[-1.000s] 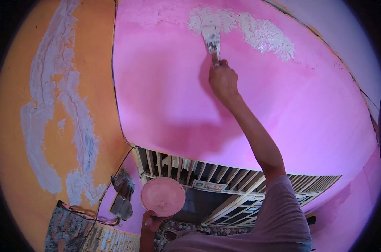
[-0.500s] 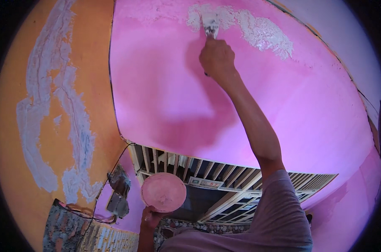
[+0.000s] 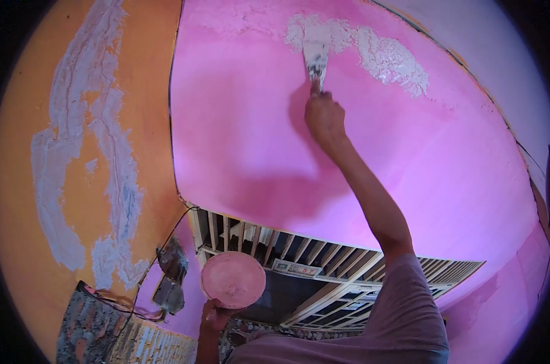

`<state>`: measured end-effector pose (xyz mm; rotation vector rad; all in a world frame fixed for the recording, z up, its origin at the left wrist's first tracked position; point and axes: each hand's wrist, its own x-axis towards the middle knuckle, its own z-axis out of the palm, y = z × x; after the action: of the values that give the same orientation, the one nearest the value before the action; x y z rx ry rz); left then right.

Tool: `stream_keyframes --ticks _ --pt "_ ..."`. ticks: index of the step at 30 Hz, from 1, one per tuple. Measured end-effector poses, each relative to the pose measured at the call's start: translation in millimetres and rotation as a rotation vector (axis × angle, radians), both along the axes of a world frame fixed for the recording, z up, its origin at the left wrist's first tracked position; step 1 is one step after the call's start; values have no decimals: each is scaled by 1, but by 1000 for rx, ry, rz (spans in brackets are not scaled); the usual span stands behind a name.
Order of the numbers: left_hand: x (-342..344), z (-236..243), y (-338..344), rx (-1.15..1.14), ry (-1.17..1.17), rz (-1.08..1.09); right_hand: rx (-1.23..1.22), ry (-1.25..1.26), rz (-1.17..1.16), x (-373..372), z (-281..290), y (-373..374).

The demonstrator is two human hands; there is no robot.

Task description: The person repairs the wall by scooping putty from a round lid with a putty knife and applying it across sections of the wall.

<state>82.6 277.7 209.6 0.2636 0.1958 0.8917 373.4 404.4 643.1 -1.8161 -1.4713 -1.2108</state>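
My right hand [image 3: 325,121] is raised high and closed round the handle of a putty knife [image 3: 315,59]. The blade's wide tip touches or nearly touches the lower left edge of a rough white putty patch [image 3: 389,59] on the pink wall [image 3: 244,109]. Smears of putty coat the blade. Low down, my left hand [image 3: 214,315] grips the near edge of a round pink dish [image 3: 233,276], held up in front of the doorway. A small lump of paste sits on its face. The left fingers are partly hidden under it.
At the left, an orange wall [image 3: 147,121] carries long pale putty streaks [image 3: 65,206]. A dark cable [image 3: 142,280] hangs at the corner by broken plaster [image 3: 172,276]. Below the pink wall are a slatted vent [image 3: 287,242] and a white-framed window [image 3: 348,303]. The pale ceiling [image 3: 499,60] slopes at upper right.
My right hand and the putty knife have moved down the wall, away from the patch's middle to its lower edge. The dish stays nearly still. The whole view has shifted slightly.
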Motion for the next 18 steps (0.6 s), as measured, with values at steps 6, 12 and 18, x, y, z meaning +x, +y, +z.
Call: stream_keyframes --ticks 6,12,18 --pt "1 5 -1 -16 36 -17 -47 73 95 -29 12 -45" --pt "8 2 1 -15 3 -42 79 101 154 -38 55 -11" --pt "6 -3 -4 -8 67 -48 -95 -32 139 -62 0 -22"
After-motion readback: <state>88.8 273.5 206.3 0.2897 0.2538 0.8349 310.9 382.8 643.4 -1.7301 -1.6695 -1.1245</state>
